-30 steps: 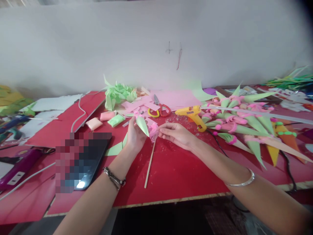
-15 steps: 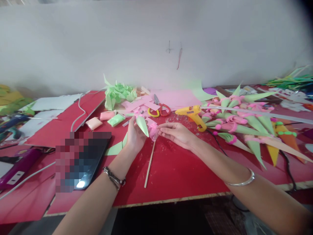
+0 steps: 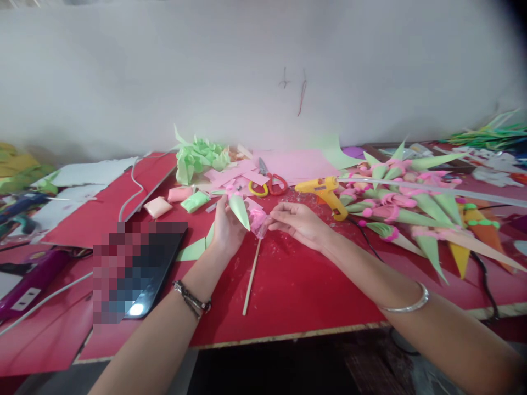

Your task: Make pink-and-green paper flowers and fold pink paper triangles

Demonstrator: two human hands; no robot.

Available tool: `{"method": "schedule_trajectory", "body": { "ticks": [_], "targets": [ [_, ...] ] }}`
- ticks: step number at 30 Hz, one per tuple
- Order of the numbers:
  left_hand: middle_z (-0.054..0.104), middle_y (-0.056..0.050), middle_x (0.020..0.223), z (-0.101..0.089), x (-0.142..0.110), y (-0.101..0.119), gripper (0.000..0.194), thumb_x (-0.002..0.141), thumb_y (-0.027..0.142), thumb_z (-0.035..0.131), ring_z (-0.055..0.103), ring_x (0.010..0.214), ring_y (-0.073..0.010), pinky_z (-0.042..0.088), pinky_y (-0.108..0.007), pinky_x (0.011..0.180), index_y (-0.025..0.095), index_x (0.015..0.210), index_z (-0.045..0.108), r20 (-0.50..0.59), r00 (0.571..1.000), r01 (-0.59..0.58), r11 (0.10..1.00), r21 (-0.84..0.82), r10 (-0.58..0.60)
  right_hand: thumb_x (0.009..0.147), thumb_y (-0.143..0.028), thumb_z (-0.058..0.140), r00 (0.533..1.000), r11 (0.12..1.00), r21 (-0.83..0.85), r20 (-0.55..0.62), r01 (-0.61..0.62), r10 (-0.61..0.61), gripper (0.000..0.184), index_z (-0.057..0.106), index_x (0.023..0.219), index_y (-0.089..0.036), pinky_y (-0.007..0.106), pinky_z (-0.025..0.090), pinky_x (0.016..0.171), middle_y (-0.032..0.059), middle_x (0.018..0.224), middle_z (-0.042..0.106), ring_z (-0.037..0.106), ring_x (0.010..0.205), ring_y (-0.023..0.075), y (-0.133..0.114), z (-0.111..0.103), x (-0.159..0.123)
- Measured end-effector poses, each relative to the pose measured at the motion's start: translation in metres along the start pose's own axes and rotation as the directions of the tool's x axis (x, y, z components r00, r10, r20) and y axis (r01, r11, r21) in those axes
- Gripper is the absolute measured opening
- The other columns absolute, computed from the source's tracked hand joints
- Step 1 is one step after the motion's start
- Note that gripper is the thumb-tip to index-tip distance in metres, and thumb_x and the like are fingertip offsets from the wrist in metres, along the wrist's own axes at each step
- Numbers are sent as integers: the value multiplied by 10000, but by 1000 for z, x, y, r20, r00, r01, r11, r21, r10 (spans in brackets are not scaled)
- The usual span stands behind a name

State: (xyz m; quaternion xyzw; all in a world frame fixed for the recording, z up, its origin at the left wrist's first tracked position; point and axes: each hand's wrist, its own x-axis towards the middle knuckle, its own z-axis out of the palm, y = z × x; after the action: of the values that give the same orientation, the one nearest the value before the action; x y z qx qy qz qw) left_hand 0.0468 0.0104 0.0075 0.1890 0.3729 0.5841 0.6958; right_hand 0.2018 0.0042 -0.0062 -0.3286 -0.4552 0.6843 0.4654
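My left hand (image 3: 227,233) is closed around a light green paper cone (image 3: 239,210), which has pink at its upper end and its point tilted down toward me. Just right of the cone lies a crinkled clear plastic packet (image 3: 258,219) with bright pink material inside. The fingertips of my right hand (image 3: 300,225) are pinched at the packet's right edge. A thin wooden stick (image 3: 251,277) lies on the red table (image 3: 313,296), running from the packet toward me.
Scissors (image 3: 276,185) and a yellow glue gun (image 3: 323,192) lie beyond my hands. Finished paper cones (image 3: 395,214) are heaped at right. Small clay packets (image 3: 196,202), green paper scraps (image 3: 201,156) and a phone (image 3: 164,269) lie left. A power strip (image 3: 37,280) sits far left.
My right hand has shifted slightly to the right, and the plastic at the packet's edge looks pulled out with it. My left hand and the cone have barely moved.
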Motion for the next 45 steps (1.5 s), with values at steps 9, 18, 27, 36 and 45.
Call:
{"method": "schedule_trajectory", "body": {
  "ticks": [9,18,27,36,45],
  "targets": [
    [535,6,561,1,0,0,292,782,392,431,472,440,-79,421,-198,480,145,722,573,1,1000,-4,1000,10,4,653,-242,672,1000,997,71,-23,16,-15,162,547,605,-151,139,420,520,-46,536,577,525,513,31,1,-2,2],
    [525,-1,546,0,1,-2,317,791,398,415,464,423,-79,390,-186,424,140,699,574,83,996,-16,999,32,13,588,-169,709,998,995,94,-48,-24,29,125,643,690,-140,196,482,686,-4,646,644,600,633,70,1,1,2],
    [527,-1,524,2,-1,-1,318,810,366,389,463,418,-74,385,-179,426,136,686,569,85,996,-9,1000,24,7,701,-287,629,999,993,115,-36,14,-10,166,665,652,-132,114,426,496,-35,493,560,496,470,12,3,-3,4],
    [503,11,523,1,-1,0,324,818,373,364,447,405,-72,368,-182,423,138,705,556,145,989,-3,999,35,-2,647,-78,633,999,995,97,-25,-36,38,119,679,737,-142,201,502,747,11,713,677,628,688,85,2,-1,2],
    [533,0,539,0,0,-2,298,779,388,431,459,418,-77,377,-194,435,144,677,568,108,994,-5,1000,29,2,645,-69,644,996,995,85,-72,-51,57,115,684,724,-142,204,485,804,27,761,679,618,743,85,2,-1,2]
  ]
}}
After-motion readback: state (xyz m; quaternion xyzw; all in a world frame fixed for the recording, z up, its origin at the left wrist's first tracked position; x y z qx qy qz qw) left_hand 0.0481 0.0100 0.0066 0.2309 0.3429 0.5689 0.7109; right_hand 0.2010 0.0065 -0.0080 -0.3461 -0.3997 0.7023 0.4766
